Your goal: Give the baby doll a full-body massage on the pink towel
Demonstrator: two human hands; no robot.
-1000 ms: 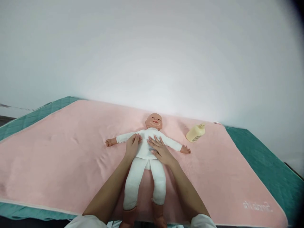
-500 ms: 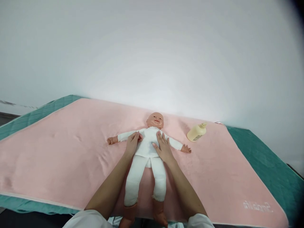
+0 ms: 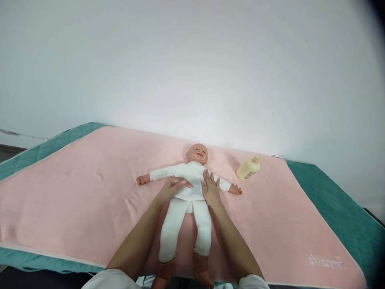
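A baby doll (image 3: 194, 178) with a white cloth body lies on its back, head away from me, arms spread wide and legs toward me. My left hand (image 3: 175, 187) rests at the left side of its belly, fingers stretched out across the cloth. On the right side of the chest, by the doll's shoulder, my right hand (image 3: 211, 187) lies flat with its fingers pointing toward the head. Neither hand grips anything.
A pale yellow pump bottle (image 3: 248, 168) lies tilted beyond the doll's right-hand arm. Under everything is a pink blanket (image 3: 90, 192) over a green pad (image 3: 333, 200). A white wall (image 3: 192, 72) rises behind the far edge.
My left hand has moved right and a little toward me, from the doll's side onto its belly. My right hand has shifted slightly right and toward me on the chest.
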